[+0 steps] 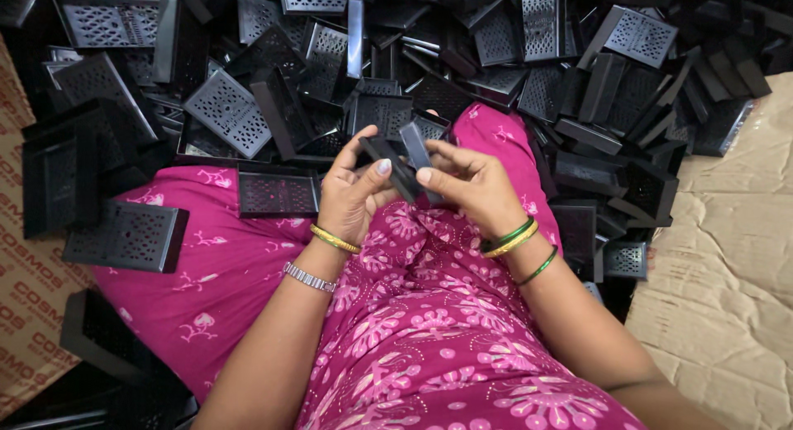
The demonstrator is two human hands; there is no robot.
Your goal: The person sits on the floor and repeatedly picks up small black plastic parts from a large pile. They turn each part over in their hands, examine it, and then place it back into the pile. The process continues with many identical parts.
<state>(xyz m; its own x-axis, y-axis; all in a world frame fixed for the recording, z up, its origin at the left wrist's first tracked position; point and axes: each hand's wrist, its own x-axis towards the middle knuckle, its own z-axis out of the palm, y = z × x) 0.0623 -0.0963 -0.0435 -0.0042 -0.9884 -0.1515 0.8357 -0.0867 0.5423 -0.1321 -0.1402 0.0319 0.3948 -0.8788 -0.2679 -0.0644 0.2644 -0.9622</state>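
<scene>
My left hand [351, 194] and my right hand [471, 190] meet above my lap, which is covered in pink patterned cloth [413, 314]. Together they hold two small black plastic parts [405, 161], tilted and pressed against each other between thumbs and fingertips. The left thumb lies on top of the left part; the right fingers wrap the right part from below. Bangles ring both wrists.
A large heap of black perforated plastic trays [462, 58] fills the floor ahead and to both sides. One tray [278, 193] rests on my left thigh, another [128, 236] beside it. Brown cardboard [727, 256] lies at right, a printed carton [25, 281] at left.
</scene>
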